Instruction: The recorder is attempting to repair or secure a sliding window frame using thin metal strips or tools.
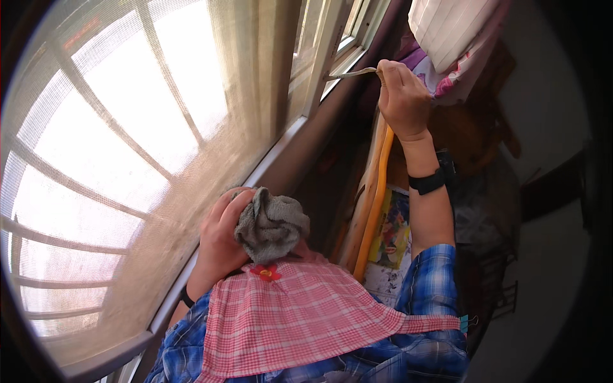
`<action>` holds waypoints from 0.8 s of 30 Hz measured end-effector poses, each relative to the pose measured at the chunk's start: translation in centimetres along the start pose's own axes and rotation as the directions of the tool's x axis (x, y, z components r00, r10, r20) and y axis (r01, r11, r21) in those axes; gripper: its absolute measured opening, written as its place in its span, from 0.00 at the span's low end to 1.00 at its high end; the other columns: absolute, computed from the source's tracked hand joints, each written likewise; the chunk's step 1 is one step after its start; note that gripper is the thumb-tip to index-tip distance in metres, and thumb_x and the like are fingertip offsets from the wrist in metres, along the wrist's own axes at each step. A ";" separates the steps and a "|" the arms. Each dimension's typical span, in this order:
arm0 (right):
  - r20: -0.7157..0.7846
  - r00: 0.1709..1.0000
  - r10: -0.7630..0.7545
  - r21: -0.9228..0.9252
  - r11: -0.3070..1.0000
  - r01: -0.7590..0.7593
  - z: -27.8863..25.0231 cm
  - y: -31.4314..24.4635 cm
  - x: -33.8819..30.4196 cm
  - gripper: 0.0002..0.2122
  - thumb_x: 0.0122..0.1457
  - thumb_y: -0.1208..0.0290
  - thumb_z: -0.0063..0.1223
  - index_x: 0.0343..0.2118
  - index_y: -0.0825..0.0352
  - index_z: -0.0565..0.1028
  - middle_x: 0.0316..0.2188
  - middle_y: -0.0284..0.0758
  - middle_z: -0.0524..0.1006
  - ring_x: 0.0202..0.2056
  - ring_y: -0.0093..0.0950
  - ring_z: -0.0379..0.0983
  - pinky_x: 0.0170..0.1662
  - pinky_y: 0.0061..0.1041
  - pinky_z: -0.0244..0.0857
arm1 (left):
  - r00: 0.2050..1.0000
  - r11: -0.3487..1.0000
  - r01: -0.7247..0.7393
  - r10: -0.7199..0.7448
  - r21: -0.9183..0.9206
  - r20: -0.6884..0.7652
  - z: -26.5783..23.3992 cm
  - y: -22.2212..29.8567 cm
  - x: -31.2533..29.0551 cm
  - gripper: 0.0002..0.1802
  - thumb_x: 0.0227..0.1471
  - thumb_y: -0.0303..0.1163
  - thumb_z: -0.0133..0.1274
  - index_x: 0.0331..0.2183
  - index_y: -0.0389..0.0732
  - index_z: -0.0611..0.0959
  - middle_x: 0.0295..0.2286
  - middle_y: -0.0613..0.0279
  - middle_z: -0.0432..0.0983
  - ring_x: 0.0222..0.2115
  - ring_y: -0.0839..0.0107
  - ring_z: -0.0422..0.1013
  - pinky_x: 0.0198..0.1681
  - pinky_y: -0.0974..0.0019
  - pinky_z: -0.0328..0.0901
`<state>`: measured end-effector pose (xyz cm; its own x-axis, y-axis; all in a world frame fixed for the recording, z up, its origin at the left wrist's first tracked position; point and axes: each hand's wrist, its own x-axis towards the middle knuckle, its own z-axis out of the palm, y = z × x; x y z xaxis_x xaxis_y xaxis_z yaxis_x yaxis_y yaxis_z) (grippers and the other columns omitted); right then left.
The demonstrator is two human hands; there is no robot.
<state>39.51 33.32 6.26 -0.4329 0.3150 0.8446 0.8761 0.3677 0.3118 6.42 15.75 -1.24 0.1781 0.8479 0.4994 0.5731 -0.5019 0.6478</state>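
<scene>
A crumpled grey cloth [271, 225] is bunched up in my left hand [223, 228], whose fingers wrap around its left side, close to the window screen [191, 191]. My right hand [405, 99] is raised at the upper right and closed on the end of a thin, pale strip [351, 75]. That strip runs left from my fingers to the edge of the window frame [319, 70]. What exactly the strip is cannot be made out, and its end is hidden inside my grip.
Curved bars show behind the bright mesh at left. A wooden rail [377, 198] runs below my right arm, beside a colourful printed sheet [391, 233]. Pink and white fabric [450, 38] hangs past my right hand. Wooden furniture [469, 134] stands in shadow at right.
</scene>
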 end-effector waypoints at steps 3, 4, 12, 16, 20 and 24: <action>0.029 0.997 0.071 0.056 0.996 -0.072 -0.5 -0.4 -0.1 0.06 0.60 0.73 0.51 0.40 0.63 0.74 0.32 0.36 0.76 0.32 0.37 0.77 0.36 0.33 0.72 | 1.000 1.000 -0.001 0.001 -0.003 0.013 0.1 -0.1 0.1 0.29 0.39 0.32 0.67 0.47 0.42 0.78 0.45 0.54 0.77 0.45 0.51 0.75 0.47 0.54 0.69; 0.030 0.997 0.067 0.047 0.997 -0.068 -0.5 -0.3 -0.3 0.06 0.60 0.73 0.51 0.40 0.63 0.74 0.32 0.36 0.76 0.32 0.37 0.77 0.36 0.33 0.72 | 0.999 1.000 -0.016 0.017 -0.016 0.036 0.2 -0.2 0.2 0.30 0.39 0.32 0.67 0.48 0.42 0.78 0.45 0.53 0.76 0.46 0.51 0.74 0.48 0.54 0.69; 0.165 0.867 0.471 0.412 0.766 -0.494 -0.8 -0.4 -4.4 0.05 0.61 0.71 0.58 0.34 0.66 0.76 0.27 0.37 0.76 0.26 0.33 0.75 0.30 0.28 0.69 | 0.997 0.999 -0.032 0.032 0.005 0.074 0.3 -0.4 0.3 0.31 0.40 0.33 0.66 0.49 0.43 0.78 0.46 0.52 0.75 0.48 0.49 0.72 0.50 0.53 0.67; 0.278 0.725 0.630 0.463 0.573 -0.676 -1.1 -1.2 -5.9 0.06 0.62 0.70 0.57 0.36 0.67 0.78 0.27 0.35 0.77 0.24 0.25 0.76 0.30 0.25 0.69 | 0.995 0.999 -0.051 0.050 0.008 0.082 0.6 -0.6 0.3 0.31 0.40 0.33 0.67 0.49 0.44 0.78 0.47 0.52 0.75 0.47 0.49 0.73 0.49 0.53 0.68; 0.399 0.690 0.603 0.519 0.472 -0.713 0.0 -3.2 -5.4 0.08 0.61 0.70 0.58 0.41 0.66 0.79 0.33 0.37 0.77 0.24 0.26 0.76 0.31 0.23 0.70 | 0.995 0.998 -0.067 0.065 0.017 0.079 0.9 -0.9 0.3 0.32 0.39 0.33 0.67 0.49 0.44 0.78 0.47 0.52 0.75 0.46 0.48 0.73 0.49 0.53 0.69; 0.376 0.790 0.485 0.471 0.634 -0.613 1.9 -6.2 -3.6 0.12 0.57 0.69 0.60 0.43 0.64 0.78 0.39 0.38 0.76 0.25 0.29 0.77 0.34 0.25 0.71 | 0.995 0.998 -0.061 0.060 0.018 0.076 0.9 -1.3 0.4 0.32 0.39 0.33 0.68 0.49 0.45 0.78 0.47 0.53 0.75 0.46 0.48 0.73 0.49 0.53 0.69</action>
<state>35.24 31.53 0.44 0.0033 0.7559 0.6547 0.7210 0.4519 -0.5253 6.51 16.92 -2.40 0.2723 0.8269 0.4920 0.5757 -0.5497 0.6053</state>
